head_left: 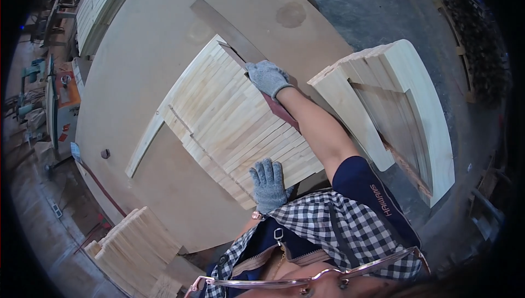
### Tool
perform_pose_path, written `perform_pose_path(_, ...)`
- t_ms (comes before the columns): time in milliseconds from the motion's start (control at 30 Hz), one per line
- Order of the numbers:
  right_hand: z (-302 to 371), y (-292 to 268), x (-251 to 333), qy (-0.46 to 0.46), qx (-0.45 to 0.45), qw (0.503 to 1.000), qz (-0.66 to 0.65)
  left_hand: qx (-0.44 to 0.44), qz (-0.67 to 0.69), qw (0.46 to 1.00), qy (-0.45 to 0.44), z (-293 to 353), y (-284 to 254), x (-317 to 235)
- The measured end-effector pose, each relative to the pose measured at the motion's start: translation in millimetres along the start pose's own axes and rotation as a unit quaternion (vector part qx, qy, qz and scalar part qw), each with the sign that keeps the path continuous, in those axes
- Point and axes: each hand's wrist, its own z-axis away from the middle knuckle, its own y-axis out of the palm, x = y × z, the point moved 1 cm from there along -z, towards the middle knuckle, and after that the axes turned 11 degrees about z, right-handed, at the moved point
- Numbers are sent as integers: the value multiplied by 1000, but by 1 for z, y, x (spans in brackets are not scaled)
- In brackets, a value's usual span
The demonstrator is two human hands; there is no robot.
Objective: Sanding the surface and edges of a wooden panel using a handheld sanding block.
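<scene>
My left hand (268, 184), in a grey knit glove, lies flat with fingers stretched on the near end of a row of pale wooden slats (219, 117). The slats stand packed side by side on the table, and a long curved piece (146, 147) sticks out at the far left of the row. My right hand (268, 79), also gloved, reaches to the row's right-hand ends. Its fingers are curled over a long reddish-brown strip (281, 111), perhaps sandpaper, along those ends. The palm side is hidden. Past this hand lies a flat grey-brown bar (229, 29).
A rounded brown table (131, 90) carries the row. To its right stands a stack of curved wooden pieces (402, 95); more wood is stacked at lower left (139, 246) and upper left (101, 10). A small dark block (105, 154) sits near the left edge.
</scene>
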Motion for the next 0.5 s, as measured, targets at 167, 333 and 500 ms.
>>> perform_pose_path(167,25,-4,-20,37,-58,996,-49,5,-6,999,-36,2,-6,-6)
perform_pose_path(333,83,-60,-18,45,-106,989,-90,-132,100,986,1,21,-24,45)
perform_pose_path(500,132,-72,7,7,-178,982,-58,-390,392,807,-206,14,-47,141)
